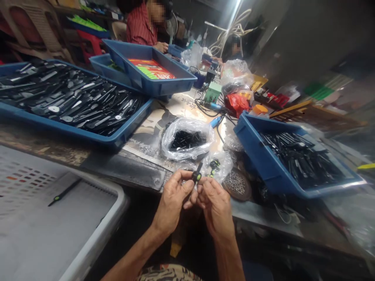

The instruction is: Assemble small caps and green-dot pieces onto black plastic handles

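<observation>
Right now the left hand (172, 195) and right hand (216, 203) both grip a little black part (197, 175) past the front edge of the table (146, 134); a loose hold could drop it

Front centre, part (197, 176) between left hand (172, 199) and right hand (215, 203), small bag (219, 166) just behind them, bag (187, 138) behind that, dish (236, 183) right of small bag, left tray (73, 130) of pieces on table (149, 134), right tray (258, 156) at right, stacked trays (158, 88) behind, crate (96, 230) near left.
</observation>
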Available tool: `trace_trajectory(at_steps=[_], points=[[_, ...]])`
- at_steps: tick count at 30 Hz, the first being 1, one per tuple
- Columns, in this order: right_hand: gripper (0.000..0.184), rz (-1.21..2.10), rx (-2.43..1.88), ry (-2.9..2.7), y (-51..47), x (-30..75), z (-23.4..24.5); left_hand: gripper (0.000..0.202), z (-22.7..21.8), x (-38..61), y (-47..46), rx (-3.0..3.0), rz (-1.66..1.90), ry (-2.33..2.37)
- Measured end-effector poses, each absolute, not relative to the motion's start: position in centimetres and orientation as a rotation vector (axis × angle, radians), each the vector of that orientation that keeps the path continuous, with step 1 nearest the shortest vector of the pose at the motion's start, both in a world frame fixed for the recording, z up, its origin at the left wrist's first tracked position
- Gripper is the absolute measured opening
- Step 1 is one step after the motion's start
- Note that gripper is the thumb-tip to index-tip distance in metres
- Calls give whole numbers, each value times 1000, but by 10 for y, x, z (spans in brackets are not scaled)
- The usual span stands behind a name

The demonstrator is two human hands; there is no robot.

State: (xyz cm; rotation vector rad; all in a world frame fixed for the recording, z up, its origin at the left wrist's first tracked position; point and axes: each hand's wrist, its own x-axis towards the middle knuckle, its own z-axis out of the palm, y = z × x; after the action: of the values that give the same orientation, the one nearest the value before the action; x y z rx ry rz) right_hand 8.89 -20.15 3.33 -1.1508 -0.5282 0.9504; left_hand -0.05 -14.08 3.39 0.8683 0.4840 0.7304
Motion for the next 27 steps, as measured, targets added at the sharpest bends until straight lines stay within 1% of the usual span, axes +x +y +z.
trace_trajectory(at_steps=[6,9,11,15,19,22,27], points=[[23,813,-1434,-740,-218,74,29,10,39,-3,-139,664,734,406],[37,774,-1474,-766,-223,65,26,7,39,0,-140,612,792,425],[46,753,-1454,-757,-223,63,24,9,40,3,-143,577,816,437],[42,725,-1448,-709,-222,64,19,13,40,3,-148,619,828,491],[39,688,-1484,-730,-225,68,15,16,38,-6,-152,948,804,658],[39,665,-1483,-775,-228,71,14,13,38,-13,-151,1141,736,706],[40,734,-1470,-784,-233,72,17,3,41,-18,-152,1294,703,753]])
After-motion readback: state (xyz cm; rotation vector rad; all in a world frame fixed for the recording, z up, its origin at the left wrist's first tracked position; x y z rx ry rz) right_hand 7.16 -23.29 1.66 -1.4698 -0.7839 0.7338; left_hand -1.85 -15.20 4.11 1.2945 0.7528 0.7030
